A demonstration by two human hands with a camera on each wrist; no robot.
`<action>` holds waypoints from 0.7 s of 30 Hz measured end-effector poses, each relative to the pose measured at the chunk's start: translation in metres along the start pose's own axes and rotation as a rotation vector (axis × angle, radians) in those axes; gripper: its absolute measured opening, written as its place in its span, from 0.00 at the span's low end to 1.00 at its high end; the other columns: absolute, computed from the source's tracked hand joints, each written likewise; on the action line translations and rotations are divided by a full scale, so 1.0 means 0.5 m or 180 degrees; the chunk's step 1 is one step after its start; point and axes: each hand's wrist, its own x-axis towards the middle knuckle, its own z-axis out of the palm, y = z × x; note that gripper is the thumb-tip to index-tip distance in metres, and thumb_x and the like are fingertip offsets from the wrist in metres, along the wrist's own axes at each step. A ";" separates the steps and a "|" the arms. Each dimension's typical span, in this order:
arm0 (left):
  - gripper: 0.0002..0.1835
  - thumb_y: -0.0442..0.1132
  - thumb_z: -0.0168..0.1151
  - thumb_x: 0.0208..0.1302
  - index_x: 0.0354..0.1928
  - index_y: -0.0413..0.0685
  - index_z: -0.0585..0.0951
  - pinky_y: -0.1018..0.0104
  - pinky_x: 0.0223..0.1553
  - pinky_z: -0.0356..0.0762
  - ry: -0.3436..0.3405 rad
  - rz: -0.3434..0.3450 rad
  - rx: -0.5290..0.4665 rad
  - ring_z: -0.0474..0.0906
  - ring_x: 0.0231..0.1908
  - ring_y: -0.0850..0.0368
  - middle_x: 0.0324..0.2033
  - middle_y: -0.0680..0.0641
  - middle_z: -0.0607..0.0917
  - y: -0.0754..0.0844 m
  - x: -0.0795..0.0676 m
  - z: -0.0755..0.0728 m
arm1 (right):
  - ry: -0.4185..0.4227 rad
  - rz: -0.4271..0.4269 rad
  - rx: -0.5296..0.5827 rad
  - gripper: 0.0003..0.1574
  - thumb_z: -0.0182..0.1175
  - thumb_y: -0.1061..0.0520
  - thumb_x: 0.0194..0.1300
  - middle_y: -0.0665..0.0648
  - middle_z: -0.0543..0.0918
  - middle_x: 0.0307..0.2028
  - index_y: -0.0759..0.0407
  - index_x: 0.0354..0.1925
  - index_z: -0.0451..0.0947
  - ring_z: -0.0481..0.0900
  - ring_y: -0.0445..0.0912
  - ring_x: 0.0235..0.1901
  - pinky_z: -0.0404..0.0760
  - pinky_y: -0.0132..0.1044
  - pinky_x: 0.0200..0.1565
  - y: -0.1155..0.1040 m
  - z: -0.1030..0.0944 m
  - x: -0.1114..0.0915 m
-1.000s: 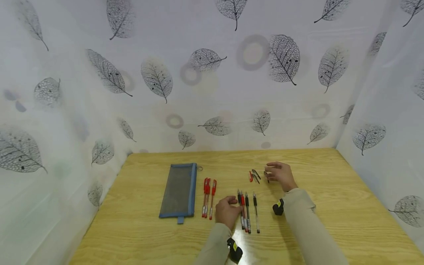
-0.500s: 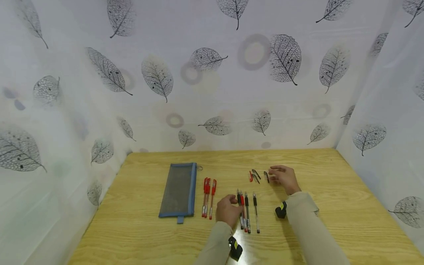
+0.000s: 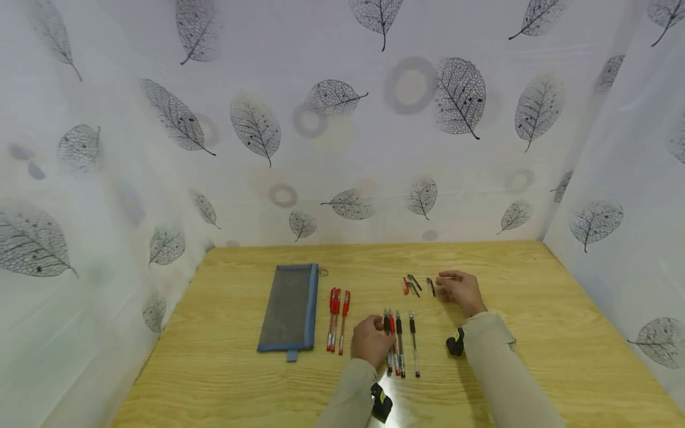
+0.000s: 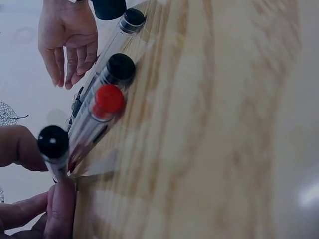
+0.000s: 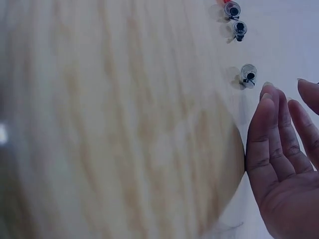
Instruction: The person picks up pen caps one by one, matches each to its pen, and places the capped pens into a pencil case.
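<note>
My left hand [image 3: 371, 340] pinches the leftmost of several uncapped gel pens, a black pen [image 4: 53, 142], between thumb and fingers. Its clear barrel leans in the left wrist view. Beside it on the table lie a red pen [image 3: 392, 324] and two more black pens, one of them a black pen [image 3: 412, 342] set a little apart at the right. My right hand [image 3: 461, 291] rests with fingers extended at the right of a loose black cap [image 3: 430, 286]. A red cap [image 3: 405, 285] and two black caps lie to the left; the right wrist view shows cap ends [image 5: 248, 74] past the fingertips.
Three capped red pens [image 3: 334, 315] lie left of my left hand. Farther left is a grey mesh zip pouch [image 3: 288, 309] with blue edging. The wooden table [image 3: 214, 368] meets a leaf-patterned curtain [image 3: 374, 148] at the back and sides.
My right hand has drawn back to the right from the rightmost black cap, which stays on the table. My left hand has shifted slightly right with the black pen.
</note>
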 end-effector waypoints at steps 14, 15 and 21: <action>0.27 0.35 0.74 0.49 0.53 0.39 0.80 0.62 0.32 0.80 -0.0197 0.0033 -0.0629 0.79 0.32 0.60 0.36 0.52 0.83 -0.022 0.000 -0.003 | 0.0038 0.0002 -0.0292 0.25 0.60 0.66 0.65 0.57 0.85 0.34 0.79 0.57 0.70 0.82 0.41 0.27 0.83 0.36 0.30 0.017 0.012 0.012; 0.26 0.35 0.74 0.49 0.53 0.39 0.80 0.62 0.33 0.80 -0.0191 0.0034 -0.0629 0.79 0.32 0.60 0.36 0.52 0.83 -0.022 0.001 -0.003 | 0.0056 0.0007 -0.0334 0.24 0.60 0.66 0.65 0.57 0.84 0.33 0.78 0.56 0.71 0.81 0.41 0.26 0.82 0.36 0.29 0.017 0.013 0.013; 0.25 0.32 0.72 0.49 0.52 0.40 0.81 0.62 0.33 0.81 -0.0181 -0.0007 -0.0731 0.80 0.33 0.59 0.35 0.52 0.84 -0.018 -0.003 -0.012 | 0.0161 -0.0005 -0.0566 0.22 0.62 0.65 0.63 0.58 0.85 0.32 0.77 0.53 0.74 0.81 0.42 0.25 0.83 0.35 0.29 0.013 0.021 0.014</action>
